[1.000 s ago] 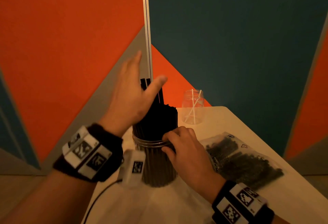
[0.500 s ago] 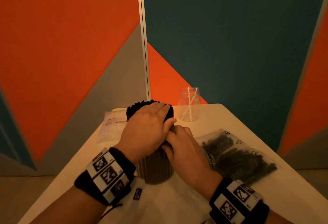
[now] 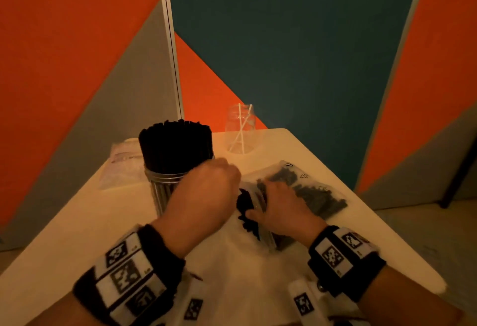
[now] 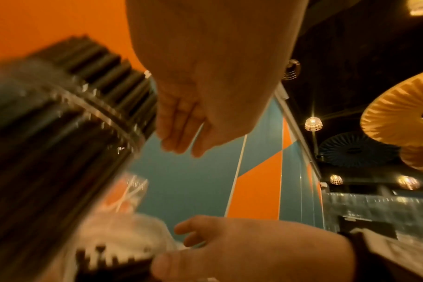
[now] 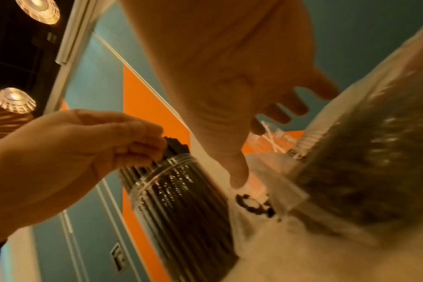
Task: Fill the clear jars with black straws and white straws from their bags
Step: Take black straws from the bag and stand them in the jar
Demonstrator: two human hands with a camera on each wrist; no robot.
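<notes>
Wrist views, not head: right hand (image 5: 229, 85) splayed flat on straw bag (image 5: 362, 171); left hand (image 3: 209, 196) slack, empty, 4 o'clock of packed jar (image 3: 165, 191). Bag near table's (image 3: 361, 235) 3 o'clock edge.

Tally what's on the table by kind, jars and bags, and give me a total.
Clear jars: 2 (black-straw jar, white-straw jar)
Bags: 2 (black-straw bag, left bag)
Total: 4

Hands: ours are bare, left hand (image 3: 206, 196) and right hand (image 3: 284, 209).
Wrists: black left band (image 3: 165, 248), black right band (image 3: 371, 274), white code-printed tiles (image 3: 126, 274).
Beneath: white coded blocks (image 3: 304, 302).
</notes>
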